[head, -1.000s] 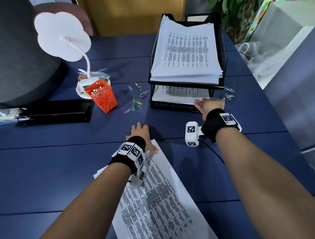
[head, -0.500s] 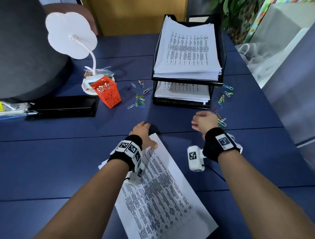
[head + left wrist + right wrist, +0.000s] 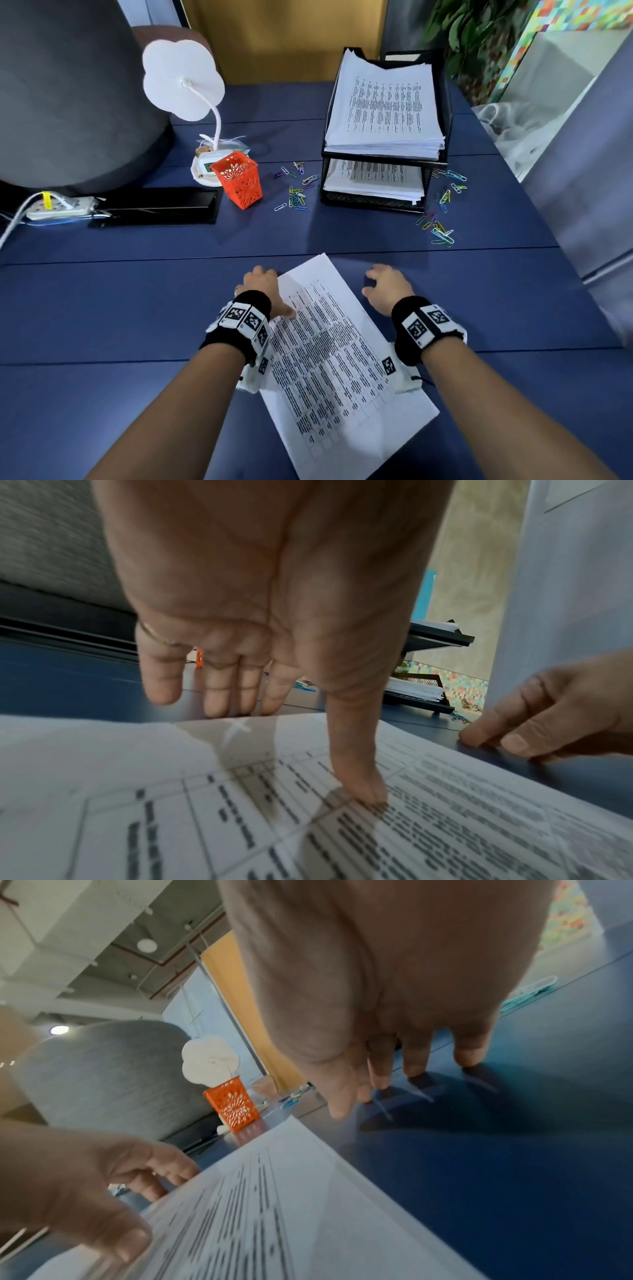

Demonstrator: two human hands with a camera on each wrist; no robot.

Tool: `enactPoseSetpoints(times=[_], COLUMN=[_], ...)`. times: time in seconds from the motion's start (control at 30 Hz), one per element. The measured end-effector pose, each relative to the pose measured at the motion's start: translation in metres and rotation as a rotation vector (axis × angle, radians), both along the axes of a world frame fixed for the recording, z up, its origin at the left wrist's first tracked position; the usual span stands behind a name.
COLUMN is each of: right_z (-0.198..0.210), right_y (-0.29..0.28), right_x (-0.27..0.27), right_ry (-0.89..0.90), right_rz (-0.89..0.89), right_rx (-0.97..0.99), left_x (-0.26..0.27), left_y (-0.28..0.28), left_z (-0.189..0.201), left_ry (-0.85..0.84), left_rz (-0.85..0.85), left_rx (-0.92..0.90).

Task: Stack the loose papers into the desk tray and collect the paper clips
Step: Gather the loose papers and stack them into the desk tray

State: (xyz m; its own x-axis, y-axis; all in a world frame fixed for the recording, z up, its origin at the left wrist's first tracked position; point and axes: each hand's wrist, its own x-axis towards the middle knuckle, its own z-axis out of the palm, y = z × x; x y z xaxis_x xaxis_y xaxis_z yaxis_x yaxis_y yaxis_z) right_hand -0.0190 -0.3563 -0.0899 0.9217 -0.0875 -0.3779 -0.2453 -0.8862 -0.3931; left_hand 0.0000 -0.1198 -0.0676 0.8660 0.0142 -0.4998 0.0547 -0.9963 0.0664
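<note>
While L hand pinches sheet, R hand touches desk alongside

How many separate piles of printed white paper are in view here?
3: a top-tier pile and a bottom-tier pile in the black mesh desk tray, and a loose pile on the blue desk, pinched by the left hand. More could lie behind the tray.

There are two hands, the left hand and the right hand, and one loose paper whose sheets cannot be counted. One tray has two tiers with one stack each, an upper stack and a lower stack, and clips lie in three scatters, too small to count singly. One each: basket, lamp, power strip, black box, plant.
</note>
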Motion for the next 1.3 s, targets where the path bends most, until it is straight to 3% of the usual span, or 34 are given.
enactPoseSetpoints(times=[0.17,0.47,0.7,0.83,0.9,0.97,1.1,1.2,1.3], right_z=[0.004,0.008,0.005,0.011,0.014,0.017,0.035,0.050,0.070], right_y=[0.010,0.008,-0.001,0.003,0.003,0.000,0.000,0.004,0.009], right_x=[-0.016,-0.019,-0.023,-0.032,-0.034,-0.034,-0.030,-0.023,-0.015], right_ry=[0.114,0.151,-0.048,-0.088,-0.112,-0.154,-0.232,-0.282,-0.386], right_rz=[0.130,0.114,-0.123,-0.184,-0.264,-0.349,-0.452,-0.487,-0.507], right_rx=[-0.137,-0.072,0.348,0.497,0.598,0.712,0.934,1.024,1.084], left_x=[-0.010,-0.013,-0.012,-0.011,-0.011,-0.010,-0.008,-0.009,-0.006], left_y=[0.004,0.004,0.006,0.006,0.010,0.015,0.015,0.012,0.004], left_z=[-0.003,-0.005,-0.009,0.005,0.007,0.003,0.010,0.014,0.029], left_ry=[-0.041,-0.049,-0.170,-0.488,-0.612,-0.611,-0.360,-0.217,-0.383], left_rz=[0.044,0.023,0.136,0.083,0.182,0.361,0.641,0.630,0.610], left_rx=[0.010,-0.048,-0.371,-0.332,-0.354,-0.464,-0.967,-1.050,-1.214])
